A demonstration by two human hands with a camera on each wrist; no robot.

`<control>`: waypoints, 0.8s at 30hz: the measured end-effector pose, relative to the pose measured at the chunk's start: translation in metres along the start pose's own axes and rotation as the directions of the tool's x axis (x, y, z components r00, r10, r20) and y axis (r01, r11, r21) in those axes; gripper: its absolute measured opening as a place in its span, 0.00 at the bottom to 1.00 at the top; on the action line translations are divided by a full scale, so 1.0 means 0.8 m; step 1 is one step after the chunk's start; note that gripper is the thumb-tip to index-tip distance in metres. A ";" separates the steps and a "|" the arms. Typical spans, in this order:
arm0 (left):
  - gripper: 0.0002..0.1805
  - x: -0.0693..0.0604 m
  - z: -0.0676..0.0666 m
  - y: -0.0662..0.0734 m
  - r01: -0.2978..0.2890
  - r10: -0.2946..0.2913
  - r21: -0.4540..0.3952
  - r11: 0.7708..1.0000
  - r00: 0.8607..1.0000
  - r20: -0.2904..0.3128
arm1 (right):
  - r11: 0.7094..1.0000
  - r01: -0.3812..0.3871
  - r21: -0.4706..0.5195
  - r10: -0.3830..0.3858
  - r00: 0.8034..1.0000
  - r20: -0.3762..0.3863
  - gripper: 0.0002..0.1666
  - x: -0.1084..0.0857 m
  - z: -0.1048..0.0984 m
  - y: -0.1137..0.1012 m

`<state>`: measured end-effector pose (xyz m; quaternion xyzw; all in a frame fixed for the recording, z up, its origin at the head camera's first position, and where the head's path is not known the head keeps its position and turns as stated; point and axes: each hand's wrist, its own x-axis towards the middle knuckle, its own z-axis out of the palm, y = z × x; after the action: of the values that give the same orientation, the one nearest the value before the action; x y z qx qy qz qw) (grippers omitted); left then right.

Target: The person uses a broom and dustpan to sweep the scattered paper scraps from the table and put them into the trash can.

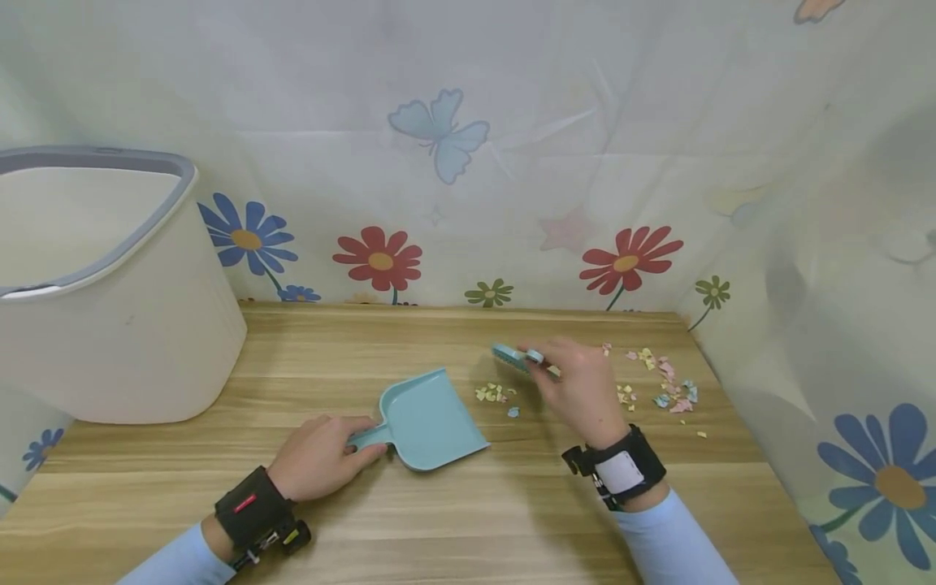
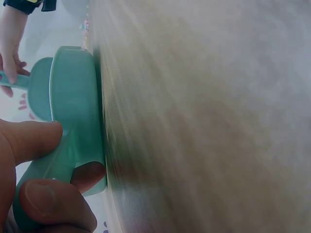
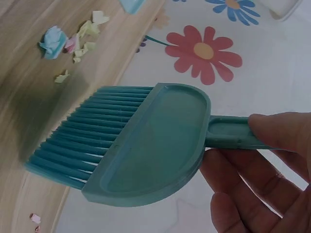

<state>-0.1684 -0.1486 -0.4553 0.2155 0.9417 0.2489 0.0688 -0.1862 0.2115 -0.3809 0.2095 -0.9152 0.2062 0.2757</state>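
A light blue-green dustpan [image 1: 435,422] lies on the wooden table, its wide edge facing right. My left hand [image 1: 322,457] grips its handle, thumb on one side and fingers on the other in the left wrist view. My right hand [image 1: 581,390] pinches the handle of a matching hand brush [image 3: 150,143], held above the table with its bristles [image 3: 92,133] downward. Between pan and brush lies a small pile of yellow paper scraps [image 1: 491,393] with a blue scrap [image 1: 513,412] beside it. More pink, yellow and blue scraps [image 1: 676,390] are scattered right of my right hand.
A tall white bin [image 1: 139,325] with a grey rim stands at the table's left. Behind and to the right hangs a white curtain [image 1: 526,203] printed with flowers and a butterfly, meeting the table's [image 1: 439,528] back and right edges.
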 end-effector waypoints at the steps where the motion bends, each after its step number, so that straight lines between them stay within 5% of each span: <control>1: 0.24 0.000 0.000 0.000 0.001 -0.001 0.000 1.000 1.000 0.000 | 1.000 -0.003 -0.014 0.003 1.000 0.027 0.13 -0.001 0.002 -0.001; 7: 0.24 -0.001 -0.002 0.001 0.001 -0.001 -0.002 1.000 1.000 -0.002 | 0.999 0.013 0.031 -0.019 0.980 0.197 0.14 -0.001 0.003 -0.011; 14: 0.24 -0.001 -0.004 0.000 -0.008 0.008 -0.004 1.000 1.000 0.004 | 0.974 0.088 0.209 -0.140 0.958 0.249 0.13 0.000 -0.013 -0.012; 18: 0.24 -0.001 -0.003 -0.002 -0.018 0.018 -0.003 1.000 1.000 0.003 | 0.963 0.060 0.264 -0.107 0.980 0.166 0.12 0.001 -0.018 -0.011; 21: 0.24 -0.001 -0.003 -0.003 -0.027 0.027 -0.002 1.000 1.000 0.001 | 0.977 0.036 0.212 -0.044 0.998 0.035 0.11 0.000 -0.017 -0.011; 24: 0.25 -0.001 -0.003 -0.004 -0.032 0.032 -0.006 0.999 0.999 0.004 | 0.995 0.006 0.102 0.002 0.997 -0.080 0.06 -0.001 -0.011 -0.011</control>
<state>-0.1698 -0.1523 -0.4548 0.2307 0.9374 0.2523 0.0671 -0.1777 0.2092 -0.3720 0.2156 -0.8915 0.2605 0.3015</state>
